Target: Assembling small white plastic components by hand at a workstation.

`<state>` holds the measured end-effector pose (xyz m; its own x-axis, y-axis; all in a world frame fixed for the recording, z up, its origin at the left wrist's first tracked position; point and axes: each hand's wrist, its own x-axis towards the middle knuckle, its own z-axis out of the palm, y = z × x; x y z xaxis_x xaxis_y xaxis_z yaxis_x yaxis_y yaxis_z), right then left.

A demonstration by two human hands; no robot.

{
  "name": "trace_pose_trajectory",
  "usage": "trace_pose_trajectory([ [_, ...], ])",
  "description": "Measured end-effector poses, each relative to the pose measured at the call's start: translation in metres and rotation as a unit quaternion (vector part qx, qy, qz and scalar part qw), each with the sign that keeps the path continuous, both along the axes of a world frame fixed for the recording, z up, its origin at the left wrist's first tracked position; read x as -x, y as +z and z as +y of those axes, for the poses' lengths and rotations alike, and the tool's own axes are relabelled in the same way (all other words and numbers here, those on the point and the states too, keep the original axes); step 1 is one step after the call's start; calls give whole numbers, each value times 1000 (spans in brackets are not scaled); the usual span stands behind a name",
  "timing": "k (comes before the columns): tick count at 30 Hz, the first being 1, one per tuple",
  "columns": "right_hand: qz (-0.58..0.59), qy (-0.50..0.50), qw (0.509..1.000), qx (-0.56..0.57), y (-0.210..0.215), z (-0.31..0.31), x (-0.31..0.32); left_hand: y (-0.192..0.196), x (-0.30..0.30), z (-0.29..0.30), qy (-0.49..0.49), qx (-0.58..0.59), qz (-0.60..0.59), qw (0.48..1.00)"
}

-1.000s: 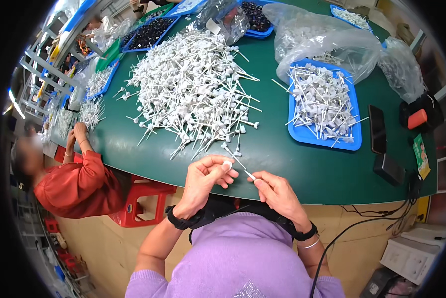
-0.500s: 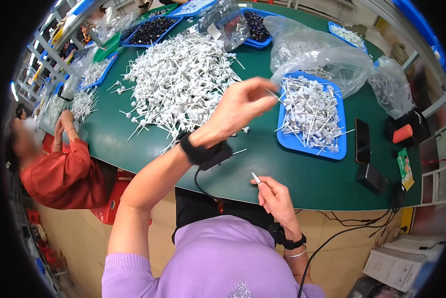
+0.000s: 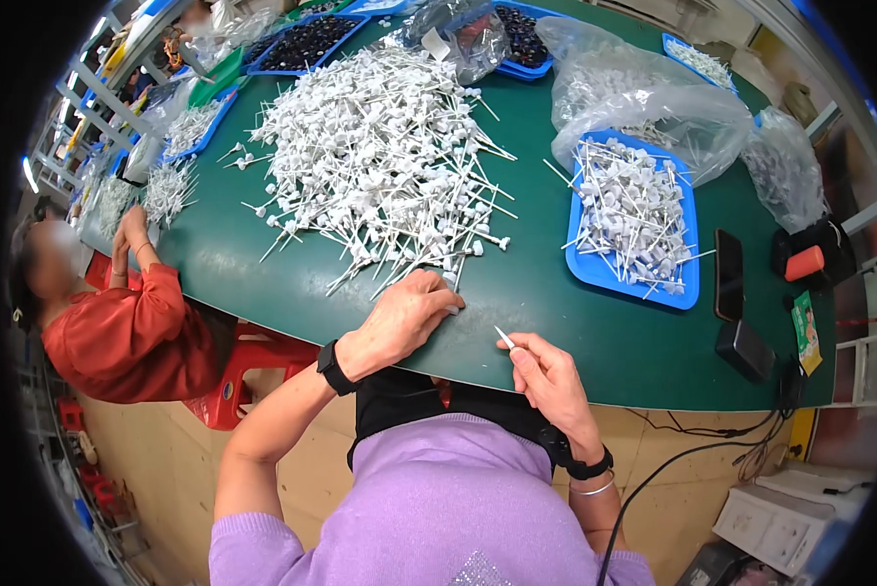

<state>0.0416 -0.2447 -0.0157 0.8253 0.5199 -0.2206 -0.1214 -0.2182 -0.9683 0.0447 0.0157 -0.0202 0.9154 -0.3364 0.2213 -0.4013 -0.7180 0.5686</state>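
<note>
My left hand (image 3: pixel 411 314) is closed in a pinch at the near edge of a big heap of white plastic pieces with thin stems (image 3: pixel 375 161). A small whitish piece (image 3: pixel 453 309) shows at its fingertips, partly hidden by the fingers. To the right, my right hand (image 3: pixel 548 379) is closed around a slim white pointed tool (image 3: pixel 504 337), its tip aimed up and to the left. The rest of that tool is hidden in the hand. Beyond my right hand lies a blue tray (image 3: pixel 688 283) filled with similar white stemmed pieces (image 3: pixel 634 215).
Clear plastic bags (image 3: pixel 653 107) lie behind the tray. A phone (image 3: pixel 729 273), a black box (image 3: pixel 745 350) and a red cylinder (image 3: pixel 805 263) are at the right. Trays of dark pieces (image 3: pixel 307 44) stand at the back. A co-worker in red (image 3: pixel 136 332) sits at the left.
My left hand has moved from beside the blue tray down and left to the near edge of the heap. My right hand stays in nearly the same place with the pointed tool.
</note>
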Motion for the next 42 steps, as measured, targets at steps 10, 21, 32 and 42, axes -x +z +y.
trace_pose_trajectory([
  [10,-337,-18,939,66,35,35,6,39,42,-16,152,523,323,774],
  [21,-421,25,888,182,37,66,9,21,60,-14,211,547,246,772],
  [32,-406,45,892,192,41,67,8,14,61,-16,217,542,216,782],
  [42,-369,44,918,135,36,67,6,14,61,-17,214,545,208,783],
])
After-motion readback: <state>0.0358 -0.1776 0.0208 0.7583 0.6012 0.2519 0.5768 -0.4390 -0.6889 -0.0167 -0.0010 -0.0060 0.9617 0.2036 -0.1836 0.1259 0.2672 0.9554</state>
